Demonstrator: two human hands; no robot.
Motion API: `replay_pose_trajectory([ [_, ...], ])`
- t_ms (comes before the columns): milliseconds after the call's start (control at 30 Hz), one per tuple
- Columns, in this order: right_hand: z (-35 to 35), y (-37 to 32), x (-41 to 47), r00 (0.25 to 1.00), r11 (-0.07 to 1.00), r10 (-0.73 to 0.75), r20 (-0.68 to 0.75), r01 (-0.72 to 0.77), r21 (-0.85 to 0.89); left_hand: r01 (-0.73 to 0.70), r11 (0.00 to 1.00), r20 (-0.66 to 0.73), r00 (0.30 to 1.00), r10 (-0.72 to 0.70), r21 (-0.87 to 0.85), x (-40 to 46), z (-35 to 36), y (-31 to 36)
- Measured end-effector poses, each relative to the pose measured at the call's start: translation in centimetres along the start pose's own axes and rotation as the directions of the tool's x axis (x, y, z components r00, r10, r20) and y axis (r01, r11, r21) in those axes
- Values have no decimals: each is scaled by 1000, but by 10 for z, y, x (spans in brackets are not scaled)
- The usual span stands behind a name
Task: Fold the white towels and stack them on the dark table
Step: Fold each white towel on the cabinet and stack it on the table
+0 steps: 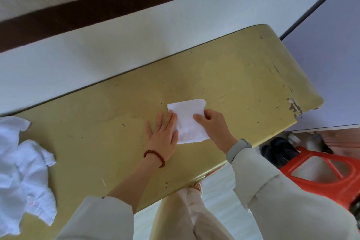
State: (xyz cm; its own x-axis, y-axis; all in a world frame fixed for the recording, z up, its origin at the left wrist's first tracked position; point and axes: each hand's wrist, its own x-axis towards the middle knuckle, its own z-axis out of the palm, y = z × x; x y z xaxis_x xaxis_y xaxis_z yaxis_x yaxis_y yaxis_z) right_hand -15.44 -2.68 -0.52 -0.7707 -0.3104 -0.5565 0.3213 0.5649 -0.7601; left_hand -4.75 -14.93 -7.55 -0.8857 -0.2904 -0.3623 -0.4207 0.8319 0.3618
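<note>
On the olive-yellow, scratched tabletop [224, 76], a little right of its middle, lies a small white terry towel folded into a rough rectangle [188, 121], flat against the surface. The left hand [162, 132] rests palm down with straight fingers, its fingertip side pressing the towel's left edge, so its grip is released and only pinning. The right hand [212, 124] has its thumb on top of the towel's right edge and its fingers curled at that edge, so its grip is grasping the cloth there; whether the fingers reach under the layers cannot be told. Far to the left, well apart from the folded piece, a heap of crumpled white towels [25, 169] sits on the same tabletop, not yet folded. Judging by its look, the cloth is light, soft and limp: it will sag if lifted by one corner, and the folded layers could slide apart or spring open. It is not fragile and the pile should give some friction against the worn surface. A good hold would probably be along a folded edge, pinching all layers together, or both short ends at once, with the flat hand smoothing creases before letting go.
</note>
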Motion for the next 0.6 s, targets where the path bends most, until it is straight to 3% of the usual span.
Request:
replay_pose_trajectory([
  [33, -1, -9, -3, 997, 988, -71, 31, 75, -133, 39, 975, -57, 997, -53, -219, -1, -7, 3],
  [67, -2, -17, -7, 989, 962, -121, 80, 137, -237, 80, 877, -109, 983, -148, -475, -3, -14, 5],
  [133, -6, -37, -16, 967, 904, -171, 190, 230, -360, 158, 498, -44, 928, -369, -853, -5, -30, 11],
  [200, -11, -55, -30, 934, 857, -217, 284, 322, -402, 240, 104, 171, 881, -441, -965, -8, -44, 15],
  [233, -15, -63, -38, 917, 847, -249, 312, 362, -390, 290, -84, 300, 874, -382, -953, -10, -51, 18],
  [267, -19, -69, -48, 905, 847, -283, 318, 391, -359, 326, -227, 382, 882, -277, -918, -15, -57, 19],
  [333, -31, -76, -65, 893, 868, -343, 292, 420, -265, 267, -417, 369, 911, -184, -869, -30, -69, 26],
  [367, -37, -76, -74, 893, 878, -358, 274, 422, -227, 233, -470, 345, 924, -167, -851, -39, -76, 32],
  [433, -50, -68, -88, 899, 895, -361, 247, 408, -180, 191, -464, 314, 928, -203, -865, -65, -84, 45],
  [600, -55, -22, -134, 901, 927, -314, 301, 360, -110, 84, -50, 97, 890, -445, -995, -157, -72, 74],
])
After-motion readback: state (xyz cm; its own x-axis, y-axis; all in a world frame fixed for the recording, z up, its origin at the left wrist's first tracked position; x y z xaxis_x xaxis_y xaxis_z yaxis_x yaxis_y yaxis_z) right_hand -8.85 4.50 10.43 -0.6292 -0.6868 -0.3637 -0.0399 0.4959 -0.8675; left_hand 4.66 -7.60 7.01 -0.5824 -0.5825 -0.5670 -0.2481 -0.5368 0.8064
